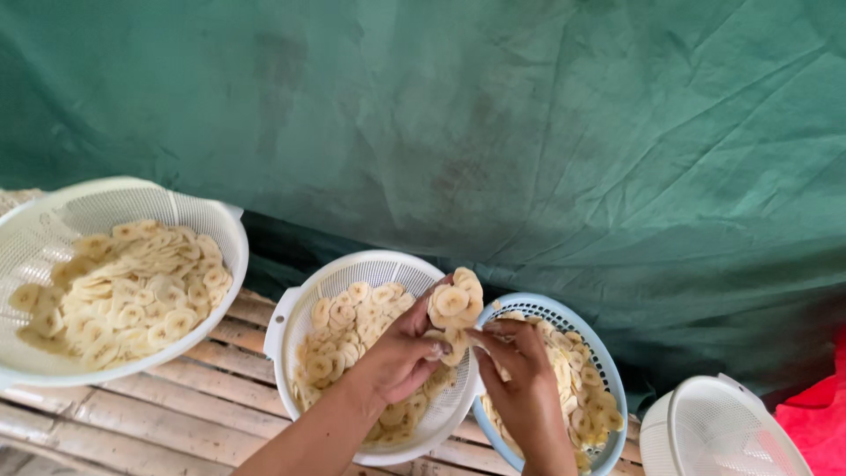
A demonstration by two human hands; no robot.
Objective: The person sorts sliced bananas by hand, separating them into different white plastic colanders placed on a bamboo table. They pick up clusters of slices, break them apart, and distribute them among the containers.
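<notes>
Left grip (pixel 401 353) clenched on banana slices (pixel 454 304) – they fan above it, right fingertips (pixel 485 339) pinching beneath.

A big green sheet and a bamboo table

A wrinkled green cloth (pixel 529 132) hangs behind like a wall, with dark stains on it. Below is a table (pixel 159 414) of pale bamboo slats. A bit of red cloth (pixel 815 414) shows at the right. The light is soft.

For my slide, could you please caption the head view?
Both hands, left hand and right hand, hold banana slices above white colander.

Both hands (pixel 401 353) (pixel 520 375) raised together, fingers pinched.
</notes>
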